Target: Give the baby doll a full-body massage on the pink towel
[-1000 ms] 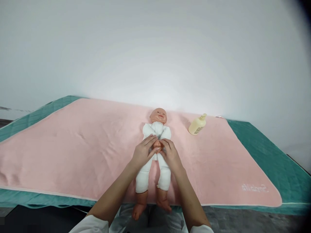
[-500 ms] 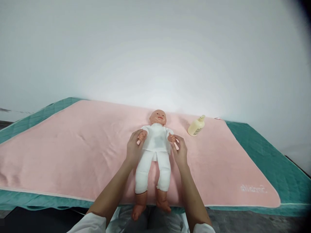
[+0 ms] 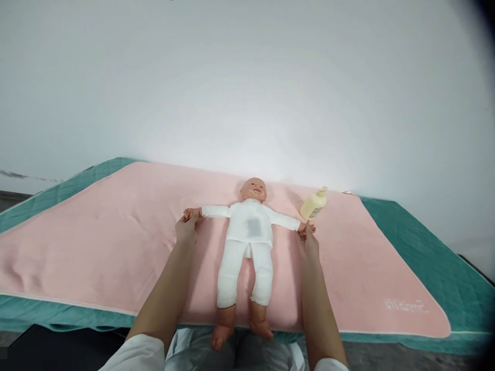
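A baby doll (image 3: 251, 221) in a white top and white leggings lies on its back, head away from me and bare feet over the near edge. Both of its arms are stretched straight out to the sides. My left hand (image 3: 186, 226) is closed around the doll's hand on the left. On the other side, my right hand (image 3: 310, 241) grips the doll's other hand. A grey patch shows on the front of the doll's top. Just beyond my right hand a pale yellow pump bottle (image 3: 312, 205) stands, leaning in view.
Under the doll is a pink mat (image 3: 135, 232) with faint lettering at its near right corner. It lies over a green quilted cover (image 3: 417, 237) on the table. A white wall (image 3: 247, 93) rises behind the far edge.
My hands have moved apart, drawing the doll's arms from bent beside its chest to straight out sideways. The grey patch on its top is now more exposed. The bottle stays put.
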Motion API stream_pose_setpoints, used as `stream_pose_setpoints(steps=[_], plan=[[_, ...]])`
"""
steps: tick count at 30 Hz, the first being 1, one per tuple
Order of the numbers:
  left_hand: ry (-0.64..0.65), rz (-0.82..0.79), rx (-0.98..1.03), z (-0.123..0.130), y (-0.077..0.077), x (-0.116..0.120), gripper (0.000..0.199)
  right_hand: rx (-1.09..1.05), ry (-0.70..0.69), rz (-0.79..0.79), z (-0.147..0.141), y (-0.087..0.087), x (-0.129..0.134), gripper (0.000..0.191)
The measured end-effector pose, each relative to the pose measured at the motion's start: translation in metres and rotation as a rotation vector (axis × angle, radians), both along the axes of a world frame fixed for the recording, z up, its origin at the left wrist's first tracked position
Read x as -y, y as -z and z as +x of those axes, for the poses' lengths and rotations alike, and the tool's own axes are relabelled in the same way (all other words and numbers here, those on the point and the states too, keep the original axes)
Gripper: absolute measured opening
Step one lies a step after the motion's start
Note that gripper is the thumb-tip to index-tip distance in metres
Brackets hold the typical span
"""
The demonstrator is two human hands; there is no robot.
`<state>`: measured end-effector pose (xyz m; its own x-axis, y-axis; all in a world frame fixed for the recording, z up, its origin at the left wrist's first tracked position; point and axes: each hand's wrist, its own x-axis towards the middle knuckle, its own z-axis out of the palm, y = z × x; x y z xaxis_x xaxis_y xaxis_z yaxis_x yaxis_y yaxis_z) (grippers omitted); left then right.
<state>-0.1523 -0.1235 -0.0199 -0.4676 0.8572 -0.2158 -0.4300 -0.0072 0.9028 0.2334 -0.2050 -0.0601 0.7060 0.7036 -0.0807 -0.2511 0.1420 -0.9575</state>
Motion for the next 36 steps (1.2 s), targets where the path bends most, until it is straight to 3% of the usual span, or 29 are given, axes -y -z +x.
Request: stream_pose_setpoints(steps=[5, 10, 12, 16, 20, 24, 31, 36], plan=[[-0.023, 0.000, -0.033, 0.007, -0.002, -0.002, 0.024, -0.101, 0.026, -0.068, -0.003, -0.007, 0.001, 0.045], [-0.055, 0.180, -0.255, 0.026, -0.026, 0.010, 0.043, 0.139, 0.056, 0.066, -0.023, -0.036, 0.008, 0.051], [-0.017, 0.267, -0.447, 0.040, -0.038, 0.022, 0.044, 0.275, 0.068, 0.094, -0.038, -0.049, 0.010, 0.055], [0.223, 0.491, -0.824, 0.075, -0.050, 0.052, 0.027, 0.499, -0.036, 0.175, -0.070, -0.069, 0.011, 0.051], [0.347, 0.749, -1.202, 0.100, -0.041, 0.068, 0.018, 0.840, -0.265, 0.293, -0.091, -0.079, 0.010, 0.036], [0.368, 0.860, -1.406, 0.104, -0.030, 0.071, 0.022, 1.149, -0.441, 0.324, -0.100, -0.076, 0.012, 0.032], [0.535, 0.839, -1.621, 0.102, -0.027, 0.086, 0.028, 1.284, -0.505, 0.350, -0.106, -0.066, 0.016, 0.040], [0.492, 0.857, -1.683, 0.106, -0.023, 0.089, 0.028, 1.309, -0.523, 0.354, -0.106, -0.066, 0.017, 0.042]])
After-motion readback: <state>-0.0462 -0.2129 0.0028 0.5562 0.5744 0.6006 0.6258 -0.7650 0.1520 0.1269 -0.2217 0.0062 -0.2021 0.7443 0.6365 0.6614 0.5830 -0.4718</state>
